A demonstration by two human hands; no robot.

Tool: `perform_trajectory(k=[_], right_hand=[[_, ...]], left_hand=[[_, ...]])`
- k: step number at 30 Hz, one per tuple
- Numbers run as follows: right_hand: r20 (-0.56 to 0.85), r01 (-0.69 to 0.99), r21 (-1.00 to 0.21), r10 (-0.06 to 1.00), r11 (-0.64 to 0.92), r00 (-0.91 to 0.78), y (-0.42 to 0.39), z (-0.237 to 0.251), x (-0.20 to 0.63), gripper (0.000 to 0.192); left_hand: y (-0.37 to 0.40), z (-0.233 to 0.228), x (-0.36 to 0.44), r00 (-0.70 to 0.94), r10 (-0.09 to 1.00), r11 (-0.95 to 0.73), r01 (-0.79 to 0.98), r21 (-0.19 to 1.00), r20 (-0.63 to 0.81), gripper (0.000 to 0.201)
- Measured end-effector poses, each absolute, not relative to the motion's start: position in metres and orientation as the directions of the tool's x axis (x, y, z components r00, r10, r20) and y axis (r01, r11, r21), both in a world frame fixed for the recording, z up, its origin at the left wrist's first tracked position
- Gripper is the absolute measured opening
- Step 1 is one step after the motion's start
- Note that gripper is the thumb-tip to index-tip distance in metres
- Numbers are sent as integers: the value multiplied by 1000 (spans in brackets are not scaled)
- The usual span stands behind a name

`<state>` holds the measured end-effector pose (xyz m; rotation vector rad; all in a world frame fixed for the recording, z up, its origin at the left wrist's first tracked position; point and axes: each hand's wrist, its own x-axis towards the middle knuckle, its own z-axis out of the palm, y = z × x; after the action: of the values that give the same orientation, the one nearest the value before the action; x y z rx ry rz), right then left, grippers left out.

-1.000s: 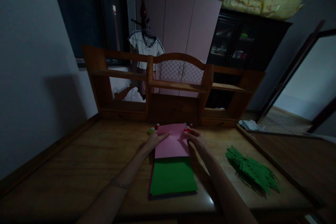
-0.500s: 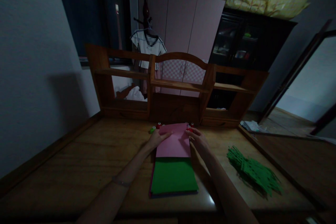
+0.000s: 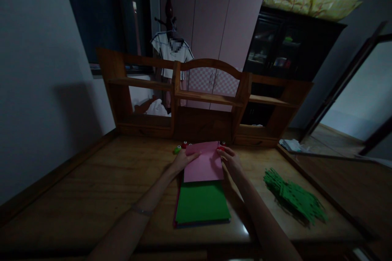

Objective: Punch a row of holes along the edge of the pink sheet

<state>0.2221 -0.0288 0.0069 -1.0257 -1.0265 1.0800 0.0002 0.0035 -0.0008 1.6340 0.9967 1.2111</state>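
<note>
A pink sheet of paper [image 3: 203,167] is over the far part of a paper stack, tilted slightly. My left hand [image 3: 183,160] grips its left edge, thumb lying across the top. At the right edge, my right hand [image 3: 232,161] has its fingers curled in a pinch against the paper. A small red object [image 3: 221,148] shows at those fingertips; I cannot tell whether it is held or lies behind. Under the pink sheet, green paper [image 3: 202,204] tops the stack, with darker and pinkish edges showing below it.
Small red [image 3: 184,144] and green [image 3: 177,149] pieces with white round tops lie behind the paper. A heap of cut green paper [image 3: 295,195] is on the right of the wooden desk [image 3: 92,183]. A wooden shelf unit [image 3: 208,98] stands along the back.
The pink sheet has shifted very slightly right over the green paper, and both hands keep their hold. The view has tilted a little.
</note>
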Motion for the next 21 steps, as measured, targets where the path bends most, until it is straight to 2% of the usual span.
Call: perform_trajectory(k=[8,21], right_hand=[[113,-172,-975,979,143,171,-28,7,222,33],[195,-97,-973,971,209,139,-30,6,227,36]], left_hand=[[2,0,-1,211,934,-312,86,946,289,40],[3,0,-2,189,954,-255,88,963,235,43]])
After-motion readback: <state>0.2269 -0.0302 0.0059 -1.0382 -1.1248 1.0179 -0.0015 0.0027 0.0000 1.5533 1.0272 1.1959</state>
